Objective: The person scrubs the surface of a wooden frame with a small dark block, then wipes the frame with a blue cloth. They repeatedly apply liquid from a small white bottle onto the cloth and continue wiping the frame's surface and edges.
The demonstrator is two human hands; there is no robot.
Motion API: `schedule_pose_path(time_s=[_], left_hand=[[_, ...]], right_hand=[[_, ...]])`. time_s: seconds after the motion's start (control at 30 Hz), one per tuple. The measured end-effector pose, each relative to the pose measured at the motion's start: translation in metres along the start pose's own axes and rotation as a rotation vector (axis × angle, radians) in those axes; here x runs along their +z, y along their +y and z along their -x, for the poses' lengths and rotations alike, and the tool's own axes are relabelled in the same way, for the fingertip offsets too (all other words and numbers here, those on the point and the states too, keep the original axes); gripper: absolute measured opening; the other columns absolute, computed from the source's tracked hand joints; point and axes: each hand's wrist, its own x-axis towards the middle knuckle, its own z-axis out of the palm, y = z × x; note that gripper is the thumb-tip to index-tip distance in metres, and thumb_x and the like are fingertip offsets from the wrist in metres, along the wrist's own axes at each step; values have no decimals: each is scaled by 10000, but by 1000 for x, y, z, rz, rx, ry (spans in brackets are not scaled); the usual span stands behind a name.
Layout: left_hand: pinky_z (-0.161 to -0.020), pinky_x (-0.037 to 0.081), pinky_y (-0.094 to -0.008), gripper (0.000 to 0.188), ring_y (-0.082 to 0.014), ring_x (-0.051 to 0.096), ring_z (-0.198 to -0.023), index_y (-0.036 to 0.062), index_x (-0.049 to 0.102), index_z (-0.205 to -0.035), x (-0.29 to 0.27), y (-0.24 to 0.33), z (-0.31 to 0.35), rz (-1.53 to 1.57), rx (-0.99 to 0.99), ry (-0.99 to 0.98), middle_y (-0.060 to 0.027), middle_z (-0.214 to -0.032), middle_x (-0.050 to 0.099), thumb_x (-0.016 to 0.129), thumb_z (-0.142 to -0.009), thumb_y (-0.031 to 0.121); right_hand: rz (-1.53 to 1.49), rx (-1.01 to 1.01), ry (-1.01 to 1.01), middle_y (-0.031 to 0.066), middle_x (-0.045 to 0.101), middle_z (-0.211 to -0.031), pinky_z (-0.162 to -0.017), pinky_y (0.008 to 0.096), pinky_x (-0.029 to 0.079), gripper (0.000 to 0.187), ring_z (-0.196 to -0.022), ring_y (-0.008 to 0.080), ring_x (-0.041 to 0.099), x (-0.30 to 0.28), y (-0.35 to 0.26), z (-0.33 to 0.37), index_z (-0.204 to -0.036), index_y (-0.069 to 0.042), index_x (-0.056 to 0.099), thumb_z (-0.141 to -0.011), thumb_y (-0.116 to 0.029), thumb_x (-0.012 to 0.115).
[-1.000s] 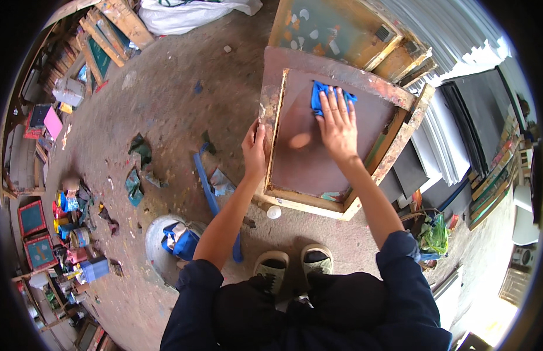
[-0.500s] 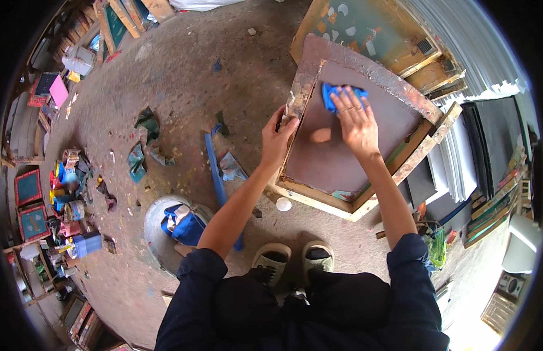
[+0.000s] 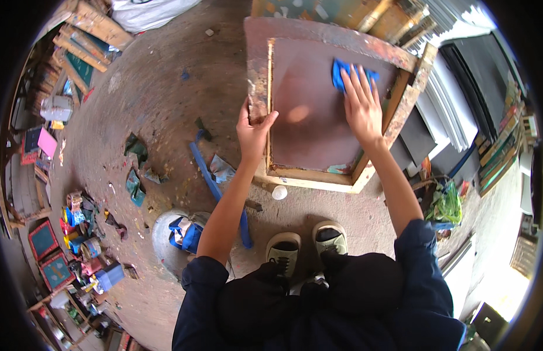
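Note:
A paint-stained wooden screen-printing frame (image 3: 258, 70) stands tilted in front of me, its brownish mesh (image 3: 306, 82) stretched inside the wood. My left hand (image 3: 255, 131) grips the frame's left side, thumb on the near face and fingers behind the edge. On the mesh, toward the upper right, my right hand (image 3: 363, 108) presses a crumpled blue cloth (image 3: 340, 75) with long, straight fingers. Part of the cloth is hidden beneath them. A round pale spot of light shows on the mesh between my hands.
Other frames (image 3: 341, 14) lean behind this one. A round metal basin (image 3: 166, 240) with a blue-and-white cloth (image 3: 186, 234) stands left of my feet. Nearby lie a blue strip (image 3: 210, 175), a white cup-like item (image 3: 279, 192) and rags (image 3: 135, 187). White and dark sheets (image 3: 447, 99) stand at right.
My right hand has slid the blue cloth rightward across the mesh. The frame sits higher and further left in view, as the whole view has turned. My left hand keeps its grip.

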Motion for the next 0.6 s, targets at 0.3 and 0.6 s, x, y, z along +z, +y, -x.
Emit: schedule_pose_path(time_s=[0.3,0.6], left_hand=[[-775,478,-256,494,-116,560,-907,-42,364,-1262,1,-11,6,-369,182,65,-101,-1066,567,621,-845,25],[-877,454,-295,624,-187,522,-1043,-66,222,-1349,1,-19,8,-312,214,42,-176,-1216,467,600,-865,47]], right_hand=[[-75,-290,-510,-19,154,-1510,-1142,345,149,647,-1373,120,188,34,-45,118,-1457,-150,102,-889,-112,411],[-111,48,-43,48,328,-1445,-1090,400,238,537,-1347,186,276,38,-48,18,-1400,-132,302,-902,-218,485]])
